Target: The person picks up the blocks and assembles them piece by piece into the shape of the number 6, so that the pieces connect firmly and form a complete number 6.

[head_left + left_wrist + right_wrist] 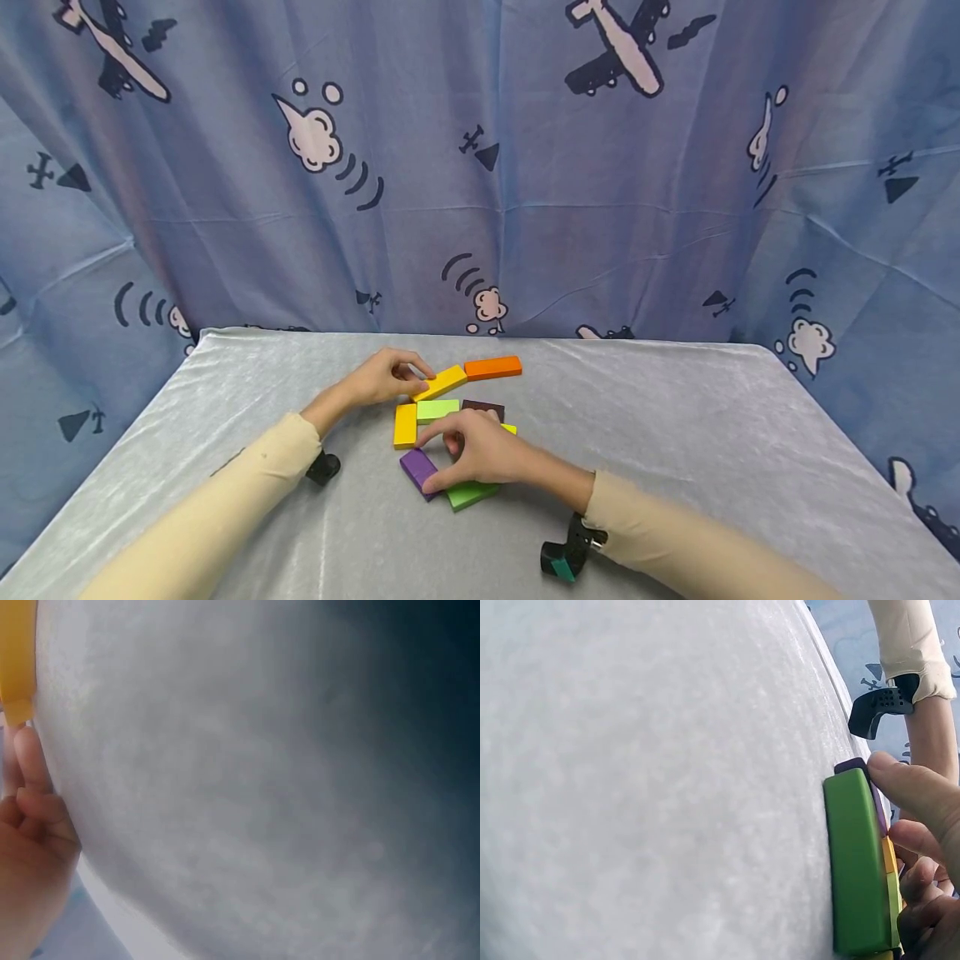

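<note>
My left hand (378,379) pinches the left end of a slanted yellow block (444,381) between thumb and index finger. In the left wrist view, a yellow block (16,652) lies just past its fingertips. Nearer me, my right hand (483,450) spans a purple block (417,469), thumb at its near end and index finger at its far end. That block lies tilted on the table and touches or nearly touches a green block (856,862). Part of the green block and a bright yellow block (510,429) are hidden by the right hand.
An upright yellow-orange block (405,427) stands beside a light green block (438,410). A dark brown block (483,407) lies to their right. Behind them an orange block (492,367) meets the slanted one. A grey cloth covers the table (675,433); a blue curtain (525,167) hangs behind.
</note>
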Available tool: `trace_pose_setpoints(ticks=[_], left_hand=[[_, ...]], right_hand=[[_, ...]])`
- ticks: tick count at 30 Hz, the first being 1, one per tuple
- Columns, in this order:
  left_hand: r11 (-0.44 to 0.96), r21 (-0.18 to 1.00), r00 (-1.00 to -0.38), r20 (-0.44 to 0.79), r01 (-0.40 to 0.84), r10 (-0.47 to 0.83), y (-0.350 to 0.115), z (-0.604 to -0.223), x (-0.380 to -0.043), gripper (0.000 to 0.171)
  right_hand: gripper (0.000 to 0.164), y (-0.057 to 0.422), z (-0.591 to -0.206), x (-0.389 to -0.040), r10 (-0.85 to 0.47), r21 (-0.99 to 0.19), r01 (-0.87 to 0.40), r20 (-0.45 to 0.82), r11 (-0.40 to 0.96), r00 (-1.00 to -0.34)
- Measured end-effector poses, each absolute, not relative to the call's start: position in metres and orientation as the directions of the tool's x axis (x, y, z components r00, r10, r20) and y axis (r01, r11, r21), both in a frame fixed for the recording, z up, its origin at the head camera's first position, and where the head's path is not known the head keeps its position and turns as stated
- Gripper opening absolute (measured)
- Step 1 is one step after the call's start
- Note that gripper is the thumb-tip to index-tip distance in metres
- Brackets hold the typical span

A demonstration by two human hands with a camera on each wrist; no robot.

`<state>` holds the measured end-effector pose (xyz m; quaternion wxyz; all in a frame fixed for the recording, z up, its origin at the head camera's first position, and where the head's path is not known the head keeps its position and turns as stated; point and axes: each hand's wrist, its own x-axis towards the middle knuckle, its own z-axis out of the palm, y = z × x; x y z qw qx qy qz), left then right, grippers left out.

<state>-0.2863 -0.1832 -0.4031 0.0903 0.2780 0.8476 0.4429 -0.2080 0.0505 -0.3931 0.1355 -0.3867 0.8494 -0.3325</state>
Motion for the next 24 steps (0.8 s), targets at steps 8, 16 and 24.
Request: trace_pose_setpoints(ticks=[8, 16, 24], left_hand=[[0.443, 0.802, -0.820, 0.099, 0.402, 0.563, -0.1832, -0.4037, -0.2866, 0.018], [0.450, 0.810, -0.833, 0.082, 0.376, 0.548, -0.1821, -0.4032, -0.2866, 0.018], [0.455, 0.811, -0.837, 0.074, 0.366, 0.542, -0.1824, -0.4032, -0.2873, 0.018]], right_hand=[[0.040, 0.0500, -0.3940, -0.2065, -0.743, -0.667, -0.574, 0.046, 0.475, -0.668], [0.041, 0.0525, -0.3936, -0.2073, -0.753, -0.672, -0.580, 0.050, 0.461, -0.656], [0.042, 0.0538, -0.3952, -0.2070, -0.762, -0.686, -0.575, 0.045, 0.446, -0.646]])
